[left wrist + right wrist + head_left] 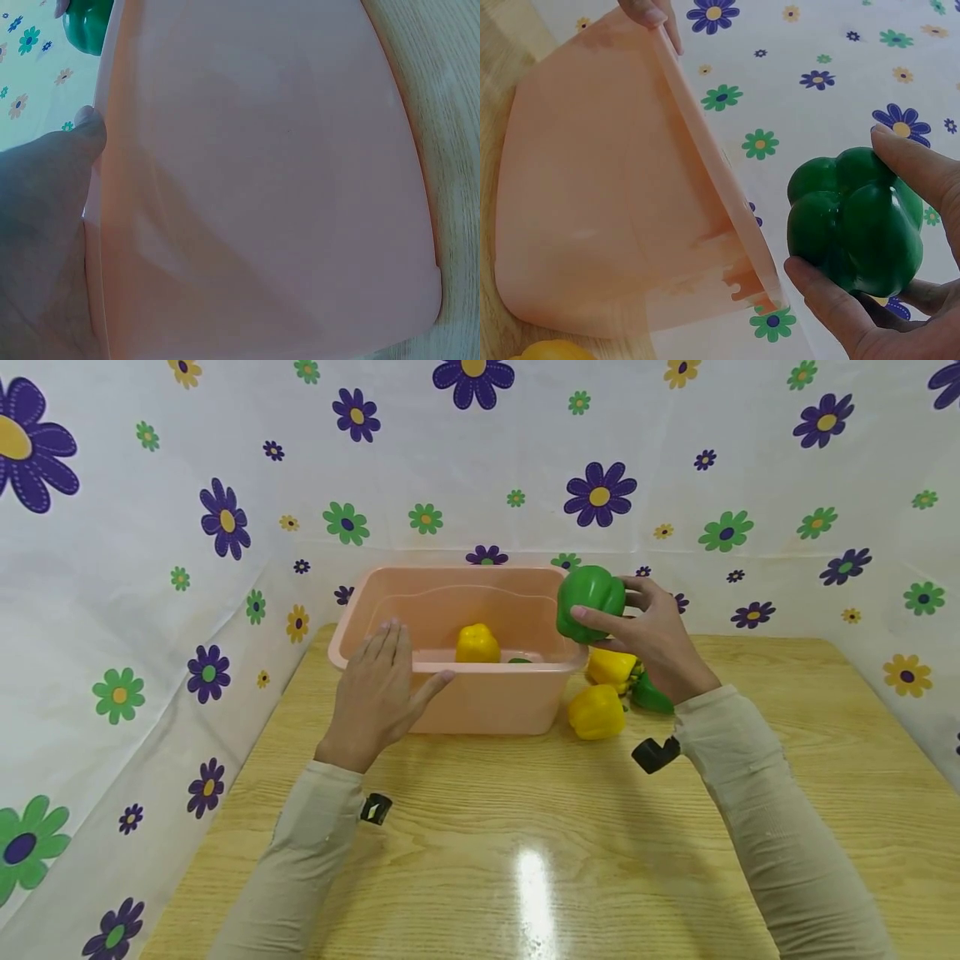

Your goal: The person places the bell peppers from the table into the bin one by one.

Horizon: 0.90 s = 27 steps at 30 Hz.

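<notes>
My right hand (652, 631) grips a green bell pepper (588, 602) at the right end of a peach plastic tub (480, 697), level with its rim. In the right wrist view, thumb and fingers hold the green pepper (855, 221) from its sides. My left hand (375, 693) lies over the tub's near left rim with straight fingers and the thumb spread. The left wrist view shows that hand (45, 195) along the rim, beside the tub's outer wall (262, 165). Inside the tub sit a yellow bell pepper (477, 644) and a bit of something green (519, 660), mostly hidden by the rim.
Right of the tub, a yellow pepper (597, 712) lies on the wooden table (465, 843). Behind it are another yellow pepper (611, 668) and a green pepper (651, 695), partly covered by my right hand. A white flowered cloth (495, 460) hangs behind the table.
</notes>
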{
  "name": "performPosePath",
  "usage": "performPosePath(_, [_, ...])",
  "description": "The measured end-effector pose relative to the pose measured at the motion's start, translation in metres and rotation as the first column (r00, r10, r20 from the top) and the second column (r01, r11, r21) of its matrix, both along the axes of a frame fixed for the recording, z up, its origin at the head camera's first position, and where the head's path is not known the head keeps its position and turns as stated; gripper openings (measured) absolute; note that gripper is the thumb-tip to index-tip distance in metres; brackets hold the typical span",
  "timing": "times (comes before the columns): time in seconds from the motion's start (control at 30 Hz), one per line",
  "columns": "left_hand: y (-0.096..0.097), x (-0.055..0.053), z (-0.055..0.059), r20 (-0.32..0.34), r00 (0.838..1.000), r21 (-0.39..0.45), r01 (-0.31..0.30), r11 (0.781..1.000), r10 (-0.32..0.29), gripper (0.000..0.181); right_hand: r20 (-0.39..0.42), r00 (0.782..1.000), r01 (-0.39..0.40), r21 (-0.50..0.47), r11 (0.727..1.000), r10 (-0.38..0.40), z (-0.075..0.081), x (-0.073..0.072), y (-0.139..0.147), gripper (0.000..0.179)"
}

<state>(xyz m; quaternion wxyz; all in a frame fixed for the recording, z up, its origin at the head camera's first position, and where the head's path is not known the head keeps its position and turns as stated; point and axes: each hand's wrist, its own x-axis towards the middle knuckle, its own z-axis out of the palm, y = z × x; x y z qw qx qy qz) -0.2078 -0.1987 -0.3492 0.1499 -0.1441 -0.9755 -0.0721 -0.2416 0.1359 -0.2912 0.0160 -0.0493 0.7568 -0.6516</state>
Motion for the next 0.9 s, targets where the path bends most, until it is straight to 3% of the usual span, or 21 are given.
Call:
performPosePath(0.63, [0.0012,0.0001,0.0001,-0.002,1.0,-0.014,-0.003,1.0,0.003,0.099,-0.004,1.0,-0.006,0.017,1.0,0.006,-0.0006,-0.0012,0.0002,0.087])
performPosePath(0.9, [0.0008,-0.0009,0.0003,-0.006,1.0,-0.013,-0.001,1.0,0.001,0.099,-0.018,1.0,-0.019,-0.037,0.999,0.019,-0.0005,-0.0028,0.0001,0.081])
